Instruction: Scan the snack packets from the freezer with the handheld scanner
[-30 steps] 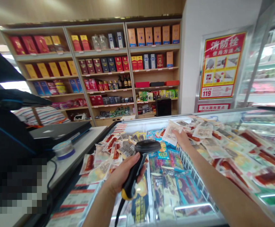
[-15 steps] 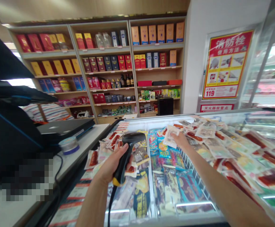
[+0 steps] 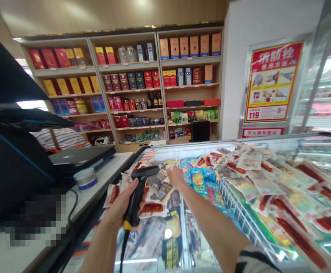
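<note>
The left hand has its grip closed around the handle of a black and yellow scanner, which is above the left side of the freezer, not far from its left edge. The head of the scanner is up and points toward the right, and a black cable hangs from the lower end of the handle.

The right hand is just to the right of the scanner head, with the fingers at small packets toward the far left corner of the freezer. This grip looks partly closed, but I cannot tell if it has hold of a packet. The right arm wears a black and white sleeve.

Blue packets lie in the middle of the freezer, beside a white wire basket. Many sausage packets are spread from the far edge of the freezer along its right side. On the counter, to the left, a round tub stands near the counter's right edge.
</note>
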A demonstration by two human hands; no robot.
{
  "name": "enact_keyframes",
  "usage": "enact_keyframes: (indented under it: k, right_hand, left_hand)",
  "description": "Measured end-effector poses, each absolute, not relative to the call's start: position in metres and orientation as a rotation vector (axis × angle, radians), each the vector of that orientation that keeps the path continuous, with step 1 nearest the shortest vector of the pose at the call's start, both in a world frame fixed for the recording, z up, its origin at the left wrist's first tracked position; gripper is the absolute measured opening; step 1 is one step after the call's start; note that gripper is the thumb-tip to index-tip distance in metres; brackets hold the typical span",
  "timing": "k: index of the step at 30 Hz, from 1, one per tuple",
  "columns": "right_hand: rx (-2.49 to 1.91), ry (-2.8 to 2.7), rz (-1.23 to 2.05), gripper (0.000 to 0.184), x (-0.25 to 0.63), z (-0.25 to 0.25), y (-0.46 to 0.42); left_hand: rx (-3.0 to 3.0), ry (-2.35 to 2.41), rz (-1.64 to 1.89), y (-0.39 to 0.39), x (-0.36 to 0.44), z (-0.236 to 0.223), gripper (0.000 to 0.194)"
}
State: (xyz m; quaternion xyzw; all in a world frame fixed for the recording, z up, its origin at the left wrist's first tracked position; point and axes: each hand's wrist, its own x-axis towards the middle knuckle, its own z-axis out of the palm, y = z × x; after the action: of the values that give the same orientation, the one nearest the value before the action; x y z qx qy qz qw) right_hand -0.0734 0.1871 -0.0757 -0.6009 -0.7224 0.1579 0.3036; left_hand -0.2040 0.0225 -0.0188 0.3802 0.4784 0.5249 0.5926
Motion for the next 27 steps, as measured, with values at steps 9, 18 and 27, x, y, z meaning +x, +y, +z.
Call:
enact_keyframes:
  k: [9, 18, 27]
  right_hand:
    - [-1.841, -1.950, -0.158, 0.039, 0.033, -0.061, 0.228]
    - [-1.644, -2.179, -0.400, 0.028, 0.065, -0.090, 0.196]
    - [-1.645, -2.026, -0.397, 0.022, 0.061, -0.089, 0.172]
  left_hand:
    - [0.957, 1.116, 1.144, 0.027, -0.196, -0.031, 0.038]
    - [0.988, 1.161, 1.181, 0.019, -0.181, -0.025, 0.037]
    - [1.141, 1.115, 1.053, 0.015, -0.178, -0.027, 0.036]
